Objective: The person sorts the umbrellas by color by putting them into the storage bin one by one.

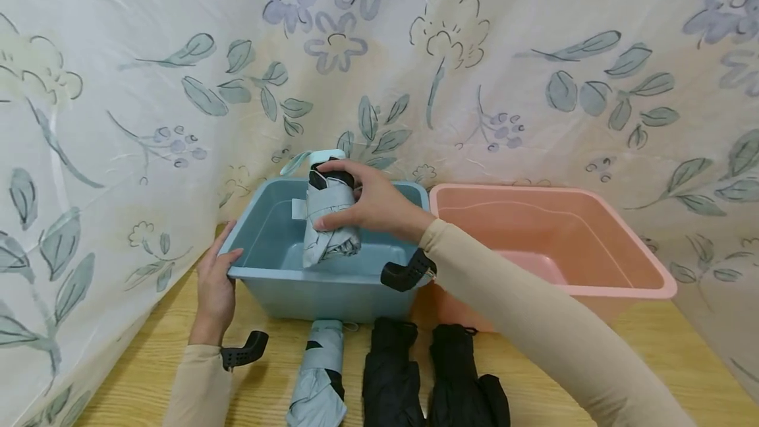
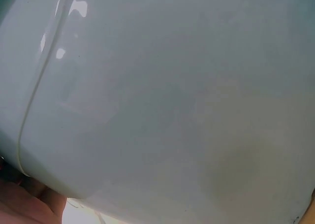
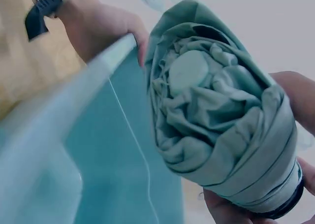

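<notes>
The left hand [image 1: 215,285] is at the left end of a blue plastic tub with sloping sides [image 1: 332,296]. Its thumb and fingers pinch the rim.

On the yellow-brown wooden table [image 1: 267,384], in front of the tub, lies a folded pale blue cloth umbrella with black patches [image 1: 317,384].

Over the blue tub is a rolled-up pale blue cloth umbrella with a pale blue handle and loop [image 1: 329,204]. It leans, with its handle end at the back. The right hand [image 1: 379,199] holds it, thumb on one side and fingers on the other.

Next come 2 things on the table, a folded black cloth umbrella [image 1: 391,374] and another black umbrella [image 1: 456,374] beside it.

Farthest right, just beside the blue tub, stands a pink plastic tub [image 1: 622,292].
</notes>
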Tool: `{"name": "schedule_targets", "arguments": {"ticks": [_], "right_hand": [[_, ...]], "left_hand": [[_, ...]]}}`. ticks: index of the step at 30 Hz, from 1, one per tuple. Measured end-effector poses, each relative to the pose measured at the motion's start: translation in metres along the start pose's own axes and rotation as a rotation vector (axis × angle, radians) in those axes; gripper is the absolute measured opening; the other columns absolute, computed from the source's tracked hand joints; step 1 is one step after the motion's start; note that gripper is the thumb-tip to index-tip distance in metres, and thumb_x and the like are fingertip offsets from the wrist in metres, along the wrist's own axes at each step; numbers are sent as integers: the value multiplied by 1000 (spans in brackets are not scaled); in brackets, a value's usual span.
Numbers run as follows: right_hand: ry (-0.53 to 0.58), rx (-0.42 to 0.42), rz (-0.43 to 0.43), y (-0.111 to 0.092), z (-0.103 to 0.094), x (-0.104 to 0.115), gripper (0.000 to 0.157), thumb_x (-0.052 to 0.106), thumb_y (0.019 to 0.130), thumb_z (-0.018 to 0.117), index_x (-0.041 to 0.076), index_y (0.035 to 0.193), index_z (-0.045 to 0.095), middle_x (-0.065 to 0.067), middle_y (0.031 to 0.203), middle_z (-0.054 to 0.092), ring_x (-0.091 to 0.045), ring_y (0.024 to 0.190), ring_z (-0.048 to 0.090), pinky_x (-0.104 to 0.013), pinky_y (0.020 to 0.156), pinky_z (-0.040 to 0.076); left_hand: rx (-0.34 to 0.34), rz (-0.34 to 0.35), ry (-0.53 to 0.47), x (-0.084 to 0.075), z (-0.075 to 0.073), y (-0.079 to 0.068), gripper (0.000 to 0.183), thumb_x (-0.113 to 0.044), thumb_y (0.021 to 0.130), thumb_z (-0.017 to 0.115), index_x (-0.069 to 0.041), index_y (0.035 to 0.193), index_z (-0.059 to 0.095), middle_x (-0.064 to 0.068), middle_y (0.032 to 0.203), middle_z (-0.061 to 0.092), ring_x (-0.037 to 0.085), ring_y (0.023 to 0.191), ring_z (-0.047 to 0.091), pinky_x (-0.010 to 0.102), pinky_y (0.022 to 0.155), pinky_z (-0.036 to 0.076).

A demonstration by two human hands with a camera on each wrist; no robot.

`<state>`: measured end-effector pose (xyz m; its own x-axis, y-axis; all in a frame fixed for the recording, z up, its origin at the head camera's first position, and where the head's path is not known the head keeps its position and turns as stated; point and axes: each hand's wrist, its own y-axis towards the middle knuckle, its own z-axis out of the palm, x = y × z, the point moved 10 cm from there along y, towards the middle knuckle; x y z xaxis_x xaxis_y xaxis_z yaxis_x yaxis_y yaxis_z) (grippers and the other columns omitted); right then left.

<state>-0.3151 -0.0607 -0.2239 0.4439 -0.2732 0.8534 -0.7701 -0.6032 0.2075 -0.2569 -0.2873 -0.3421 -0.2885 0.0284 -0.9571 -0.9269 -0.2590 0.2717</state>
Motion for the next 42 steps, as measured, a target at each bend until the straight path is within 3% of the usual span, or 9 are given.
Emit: {"name": "schedule_targets", "arguments": {"ticks": [6,11,17,23,33,42], "right_hand": [[-9,44,77,43,28,-24,78,28,66,85,25,134,48,1,122,48,-18,98,53,-32,80,47],[-67,70,173,61,50,-45,78,27,65,86,22,134,49,1,121,48,-18,95,52,-30,79,46],[-53,103,234,70,72,-58,79,27,67,85,19,136,47,-1,129,47,-18,105,50,-34,85,44],[-43,78,278,82,85,-64,77,27,67,85,18,135,50,-2,136,44,-20,114,46,-37,91,42],[-11,36,320,90,98,-74,73,26,65,86,17,129,54,-3,131,48,-20,108,49,-39,91,43],[-38,48,332,90,106,-82,67,25,63,87,17,123,56,0,126,51,-17,105,49,-33,89,43]], "left_hand": [[-15,0,10,1,-2,0,50,-7,98,32,-17,147,33,6,151,27,25,136,25,50,109,17],[-9,5,10,1,-1,2,51,-6,97,32,-15,147,32,5,152,26,26,135,25,51,108,17],[-3,-3,18,2,1,3,51,-7,98,32,-16,148,30,4,153,23,27,137,22,53,108,16],[-4,9,11,0,1,4,51,-6,97,33,-15,147,31,6,152,24,26,137,23,51,109,16],[-7,20,25,-1,1,4,51,-5,96,33,-13,146,33,7,151,26,27,135,26,51,108,18],[1,20,27,-2,-1,1,51,-6,97,33,-17,146,35,6,150,29,26,135,26,52,108,18]]}}
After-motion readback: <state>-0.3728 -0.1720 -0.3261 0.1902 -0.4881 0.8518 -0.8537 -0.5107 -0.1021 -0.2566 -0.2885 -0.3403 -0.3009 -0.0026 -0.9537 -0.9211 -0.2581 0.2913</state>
